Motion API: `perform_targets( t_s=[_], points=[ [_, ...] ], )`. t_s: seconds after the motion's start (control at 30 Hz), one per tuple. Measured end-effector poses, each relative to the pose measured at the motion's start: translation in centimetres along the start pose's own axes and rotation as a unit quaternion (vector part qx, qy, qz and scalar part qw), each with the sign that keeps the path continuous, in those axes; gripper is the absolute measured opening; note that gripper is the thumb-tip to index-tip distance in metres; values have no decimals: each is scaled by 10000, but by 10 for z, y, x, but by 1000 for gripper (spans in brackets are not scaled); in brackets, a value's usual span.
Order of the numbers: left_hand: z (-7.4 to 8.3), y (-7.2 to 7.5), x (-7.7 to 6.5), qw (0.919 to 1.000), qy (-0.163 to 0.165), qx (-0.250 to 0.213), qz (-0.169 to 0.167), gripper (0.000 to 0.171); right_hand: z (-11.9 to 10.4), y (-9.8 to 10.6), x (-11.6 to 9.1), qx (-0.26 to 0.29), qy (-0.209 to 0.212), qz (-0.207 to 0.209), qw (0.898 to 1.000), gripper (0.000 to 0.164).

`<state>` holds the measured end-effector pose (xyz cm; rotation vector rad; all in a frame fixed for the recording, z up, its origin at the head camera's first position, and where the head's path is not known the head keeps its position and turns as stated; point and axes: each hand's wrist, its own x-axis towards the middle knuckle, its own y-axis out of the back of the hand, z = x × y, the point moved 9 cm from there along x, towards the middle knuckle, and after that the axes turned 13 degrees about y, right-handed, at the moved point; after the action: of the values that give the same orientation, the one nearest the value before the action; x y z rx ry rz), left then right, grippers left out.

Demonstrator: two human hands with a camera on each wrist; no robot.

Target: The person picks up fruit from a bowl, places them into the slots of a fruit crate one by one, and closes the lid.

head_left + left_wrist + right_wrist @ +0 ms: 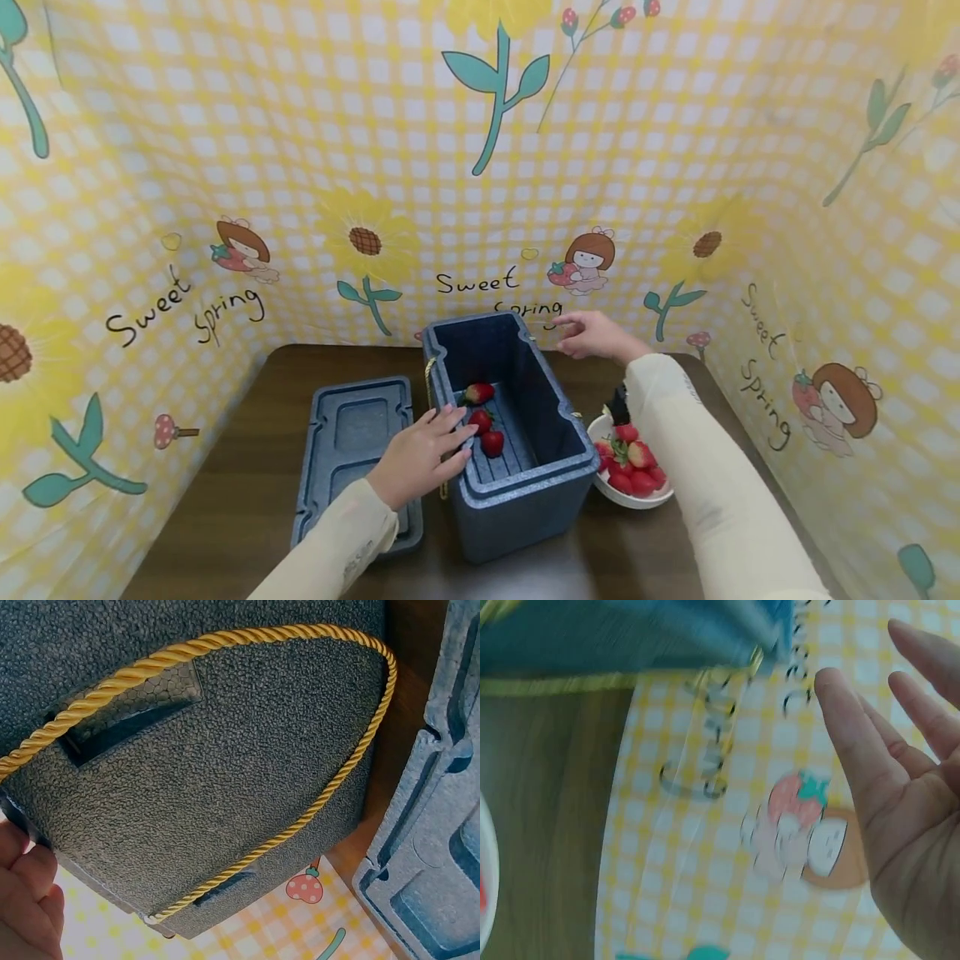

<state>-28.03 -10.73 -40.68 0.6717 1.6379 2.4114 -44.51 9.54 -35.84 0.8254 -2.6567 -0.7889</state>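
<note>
A deep blue foam box [525,533] stands uncovered on the table, with three strawberries [492,443] on its grooved floor. My left hand [422,450] rests on the box's left rim, fingers stretched over the edge above the fruit. In the left wrist view, its fingers [34,877] show at the rim, beside the box's textured side. Past the far right corner of the box, my right hand [592,335] is in the air with fingers spread and nothing in it. A white bowl [637,502] heaped with several strawberries sits right of the box, below my right forearm.
The blue lid [360,425] lies flat left of the box. A twisted gold rope [330,787] hangs along the box's side. Behind the bowl is a small black object [618,406], partly hidden by my sleeve. Patterned yellow cloth [480,208] walls in the wooden table [247,500].
</note>
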Motion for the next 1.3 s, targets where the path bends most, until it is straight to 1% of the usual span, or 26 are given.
perform_targets(
  t_s=[0.2,0.33,0.47,0.53,0.67,0.77,0.9,0.97,1.03,1.17,1.23,1.3],
  points=[
    [-1,1,1,9999,119,-53,-92,40,29,21,-36,-427,-194,-145,9988,49],
    [1,1,1,9998,96,-118,-108,40,53,30,-63,-305,-552,-44,9980,51],
    [2,-1,2,9996,77,-178,-185,41,80,31,-87,-33,-934,35,9956,54],
    [2,-1,2,9995,108,-215,-219,41,91,31,-96,-6,-986,159,9950,57],
    [0,0,1,9995,133,-207,-220,41,107,33,-111,-262,-910,542,9940,64],
    [0,1,0,9996,107,-162,-204,41,120,29,-123,-222,-951,780,9922,68],
    [0,1,0,9996,110,-84,-251,41,143,16,-141,143,-1260,899,9878,68],
    [-1,0,0,9996,116,-41,-273,41,154,11,-148,158,-1389,959,9855,65],
    [-1,0,0,9996,126,-48,-265,41,162,9,-153,94,-1437,1039,9841,62],
    [0,0,1,9994,177,-123,-275,40,173,8,-157,-255,-1360,1238,9826,57],
    [0,-1,2,9992,215,-147,-310,39,177,5,-159,-399,-1285,1213,9835,56],
    [0,-2,2,9990,246,-139,-346,39,183,0,-161,-391,-1274,1181,9840,56]
  ],
)
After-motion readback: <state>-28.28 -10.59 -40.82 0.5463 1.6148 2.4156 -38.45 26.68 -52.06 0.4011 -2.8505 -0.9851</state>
